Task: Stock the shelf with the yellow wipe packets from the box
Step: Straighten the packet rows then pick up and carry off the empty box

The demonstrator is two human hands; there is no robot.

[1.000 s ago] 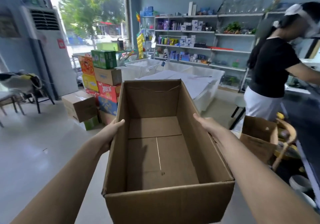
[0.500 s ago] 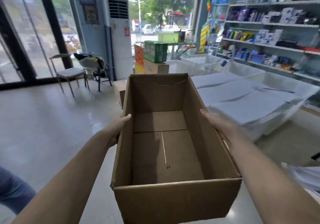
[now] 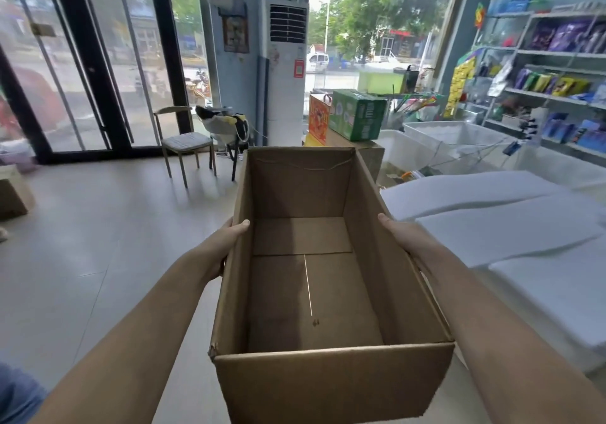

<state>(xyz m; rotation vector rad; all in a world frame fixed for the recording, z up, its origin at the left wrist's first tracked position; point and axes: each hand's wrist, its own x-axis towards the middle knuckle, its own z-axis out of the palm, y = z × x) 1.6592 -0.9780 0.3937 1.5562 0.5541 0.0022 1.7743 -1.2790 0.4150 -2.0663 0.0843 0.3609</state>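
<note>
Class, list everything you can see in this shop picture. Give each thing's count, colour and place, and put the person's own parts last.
cardboard box: one, brown, open-topped and empty, front centre
chair: one, pale wood with a grey seat, by the glass doors
bags: a few, white, black and yellow, on a second seat beside the chair
air conditioner: one, white, upright behind the bags
green carton: one, green, on a brown box behind the cardboard box
tubs: several, white, right of the green carton
white sheets: several, white, stacked on the right
shelves: white, far right, stocked with purple, blue and yellow packs
left hand: one, on the box's left wall, thumb at the rim
right hand: one, on the box's right wall
</note>
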